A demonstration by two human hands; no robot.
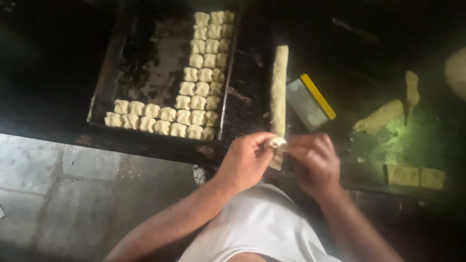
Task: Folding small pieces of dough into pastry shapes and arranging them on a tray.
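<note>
My left hand (245,160) and my right hand (314,160) meet over the near edge of a dark worktable, both pinching one small pale dough piece (277,143) between their fingertips. Just behind them a long pale dough roll (279,87) lies on the table, running away from me. To the left a dark, worn baking tray (155,63) holds several shaped dough pieces (204,73) packed in rows along its right side and its near edge.
A metal dough scraper with a yellow handle (310,102) lies right of the roll. More dough strips (383,116) and flat dough blocks (412,175) sit at the right. A grey tiled floor (58,194) shows at lower left.
</note>
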